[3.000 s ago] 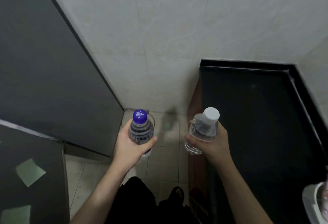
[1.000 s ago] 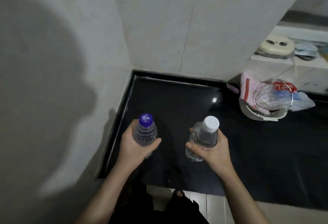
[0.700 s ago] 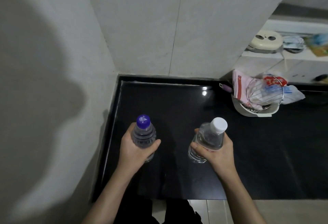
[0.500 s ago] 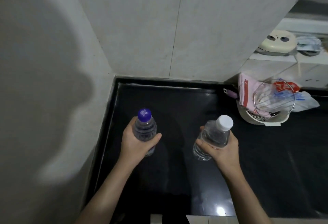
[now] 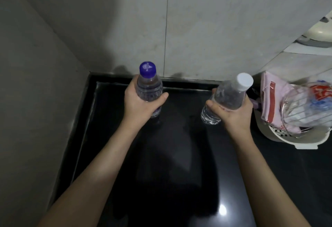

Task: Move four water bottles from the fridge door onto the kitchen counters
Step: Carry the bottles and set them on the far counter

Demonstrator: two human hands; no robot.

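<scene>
My left hand [image 5: 139, 103] grips a clear water bottle with a purple cap [image 5: 148, 83], held upright over the black counter [image 5: 179, 154] near its back left corner. My right hand [image 5: 231, 111] grips a second clear bottle with a white cap [image 5: 228, 95], tilted to the right, its base above the counter. Whether either bottle base touches the counter I cannot tell. Both arms stretch forward over the counter. The fridge is out of view.
Tiled walls close the counter at the left and back. A white basket [image 5: 280, 139] with a pink cloth [image 5: 271, 101], a wire rack and plastic bags stands at the right, close to my right hand. A pale appliance [image 5: 319, 32] sits on a ledge at the upper right.
I turned from the fridge side to the counter. Both hands have moved forward with their bottles toward the back wall, and the white-capped bottle has tilted further right.
</scene>
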